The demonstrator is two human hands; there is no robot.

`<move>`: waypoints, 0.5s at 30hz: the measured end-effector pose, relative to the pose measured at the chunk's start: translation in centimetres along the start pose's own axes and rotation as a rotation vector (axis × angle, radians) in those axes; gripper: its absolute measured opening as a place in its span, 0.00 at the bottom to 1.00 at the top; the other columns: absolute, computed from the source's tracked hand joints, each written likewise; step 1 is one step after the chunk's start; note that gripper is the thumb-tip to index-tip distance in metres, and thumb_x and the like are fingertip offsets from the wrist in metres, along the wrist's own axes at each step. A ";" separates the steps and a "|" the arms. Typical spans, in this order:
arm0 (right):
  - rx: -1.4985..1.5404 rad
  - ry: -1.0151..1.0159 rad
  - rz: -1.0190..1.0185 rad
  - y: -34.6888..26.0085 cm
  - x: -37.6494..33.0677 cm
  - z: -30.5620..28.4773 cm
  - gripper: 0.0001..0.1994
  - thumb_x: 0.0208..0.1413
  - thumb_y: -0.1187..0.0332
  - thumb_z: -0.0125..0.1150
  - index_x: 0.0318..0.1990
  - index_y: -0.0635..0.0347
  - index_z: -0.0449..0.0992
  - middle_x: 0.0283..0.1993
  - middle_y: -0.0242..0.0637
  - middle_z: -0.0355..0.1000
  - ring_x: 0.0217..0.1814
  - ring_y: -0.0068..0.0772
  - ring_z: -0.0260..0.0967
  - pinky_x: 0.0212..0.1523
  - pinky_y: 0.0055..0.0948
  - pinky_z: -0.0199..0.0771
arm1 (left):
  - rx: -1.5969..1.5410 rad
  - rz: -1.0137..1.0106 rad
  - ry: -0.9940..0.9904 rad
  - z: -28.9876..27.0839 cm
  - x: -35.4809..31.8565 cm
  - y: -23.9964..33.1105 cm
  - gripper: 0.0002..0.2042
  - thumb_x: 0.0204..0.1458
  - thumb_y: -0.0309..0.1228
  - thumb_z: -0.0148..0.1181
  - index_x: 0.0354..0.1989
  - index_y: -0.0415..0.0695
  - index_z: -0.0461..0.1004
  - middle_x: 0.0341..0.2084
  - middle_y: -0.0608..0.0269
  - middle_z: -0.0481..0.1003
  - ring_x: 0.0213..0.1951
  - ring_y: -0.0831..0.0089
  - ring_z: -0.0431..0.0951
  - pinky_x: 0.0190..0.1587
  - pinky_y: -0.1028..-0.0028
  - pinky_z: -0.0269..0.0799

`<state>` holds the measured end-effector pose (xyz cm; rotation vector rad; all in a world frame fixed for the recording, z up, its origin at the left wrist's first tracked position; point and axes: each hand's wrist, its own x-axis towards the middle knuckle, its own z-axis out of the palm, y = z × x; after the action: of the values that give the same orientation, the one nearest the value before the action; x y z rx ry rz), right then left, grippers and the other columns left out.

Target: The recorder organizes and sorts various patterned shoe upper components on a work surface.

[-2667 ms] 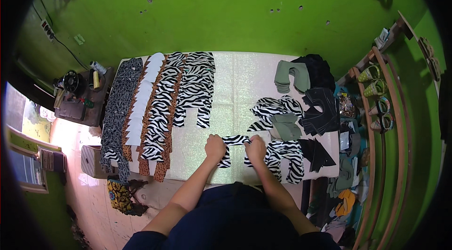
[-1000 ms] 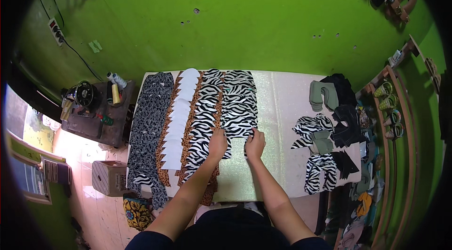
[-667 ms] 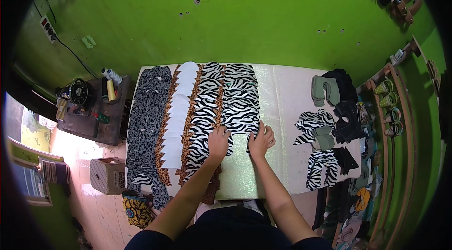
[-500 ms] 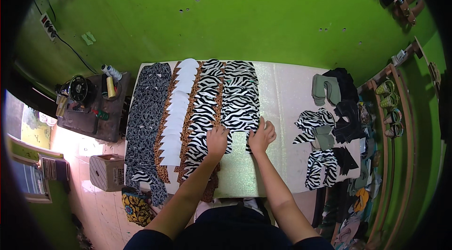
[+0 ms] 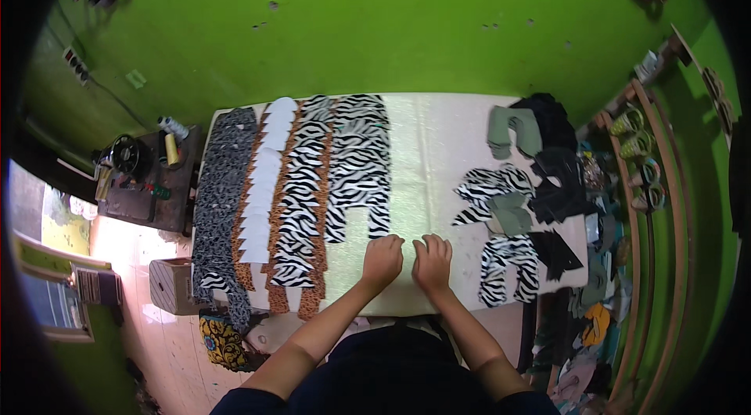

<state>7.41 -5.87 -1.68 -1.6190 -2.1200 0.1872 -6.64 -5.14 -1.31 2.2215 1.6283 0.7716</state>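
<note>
My left hand [image 5: 383,262] is over the bare pale table cover, just below the lower end of a row of zebra-print fabric pieces [image 5: 357,172]. Close beside it, on the right, is my right hand [image 5: 432,262]. Both hands have loosely bent fingers, and nothing shows in either. The zebra pieces overlap in a column, the lowest one shaped like an arch with two legs. Left of them run another zebra column [image 5: 300,196] lying over leopard-print pieces [image 5: 320,258], a column of white pointed pieces [image 5: 265,172] and a dark grey patterned column [image 5: 225,180].
On the table's right side lie olive-green pieces [image 5: 514,129], black pieces [image 5: 559,180] and zebra pieces [image 5: 508,270]. A small dark table [image 5: 149,200] with thread spools stands at the left. A wooden rack [image 5: 665,204] with sandals lines the right, and a green wall [image 5: 375,24] rises behind.
Both hands have drawn back from the lowest zebra piece toward me, off the fabric, and come closer together. The view has shifted, so the table sits further left.
</note>
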 end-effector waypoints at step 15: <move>-0.204 -0.105 0.024 17.3 -4.4 -14.4 0.24 0.40 0.68 0.56 0.50 0.55 0.68 0.51 0.44 0.62 0.60 0.45 0.54 0.60 0.56 0.45 | -0.119 -0.070 -0.328 9.1 4.4 18.6 0.32 0.41 0.40 0.62 0.53 0.35 0.59 0.44 0.45 0.64 0.42 0.49 0.69 0.43 0.61 0.68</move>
<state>29.72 -7.31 3.28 -1.7864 -2.2624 0.0667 14.25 -6.26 1.91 2.0663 1.4523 0.4430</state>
